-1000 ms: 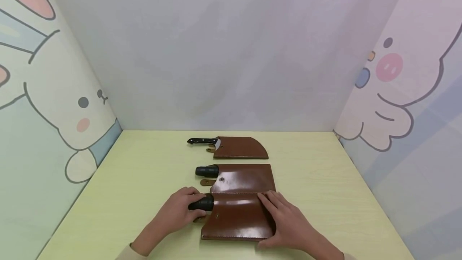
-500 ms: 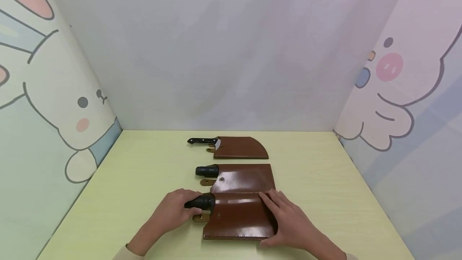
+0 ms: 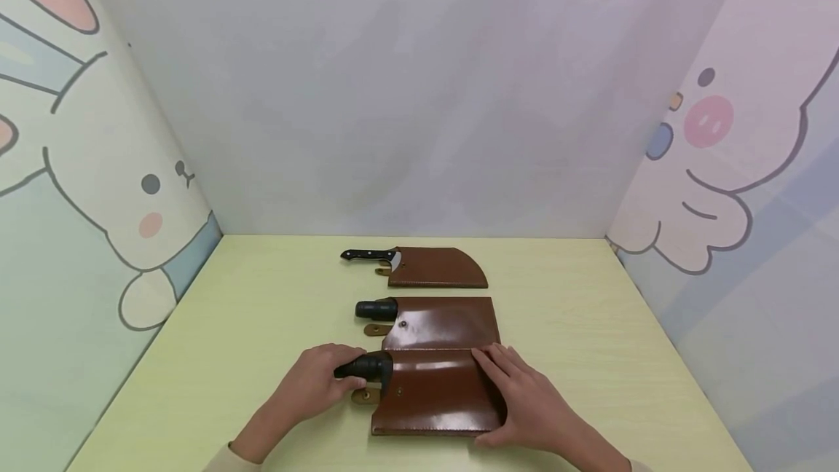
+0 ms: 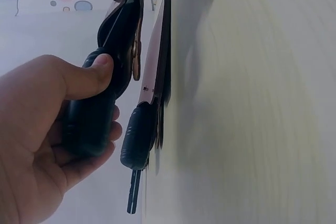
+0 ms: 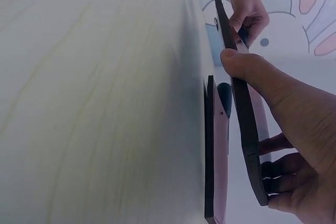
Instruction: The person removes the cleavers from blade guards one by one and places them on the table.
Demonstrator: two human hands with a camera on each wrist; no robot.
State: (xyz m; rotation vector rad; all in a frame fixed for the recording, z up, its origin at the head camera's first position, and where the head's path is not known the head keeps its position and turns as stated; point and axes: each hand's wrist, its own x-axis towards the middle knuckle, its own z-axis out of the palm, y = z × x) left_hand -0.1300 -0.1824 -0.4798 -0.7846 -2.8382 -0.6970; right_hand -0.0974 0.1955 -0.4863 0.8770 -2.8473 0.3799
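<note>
My left hand grips the black handle of a knife, its thumb and fingers wrapped round it in the left wrist view. The knife's blade is mostly hidden in a glossy brown leather sheath, and a dark part of it shows at the sheath's mouth. A small tan strap hangs open below the handle. My right hand holds the sheath's right end, thumb on the near edge and fingers on the far one. Both wrist views show this sheath raised off the table.
Behind lies a second brown sheath with a black handle, partly overlapped in the head view. Farther back rests a third sheath, curved at its right end, with a riveted black handle. Walls enclose the pale table.
My left hand has drawn the handle slightly left while the sheath and right hand have shifted slightly right. More of the knife and the strap now shows at the sheath's mouth.
</note>
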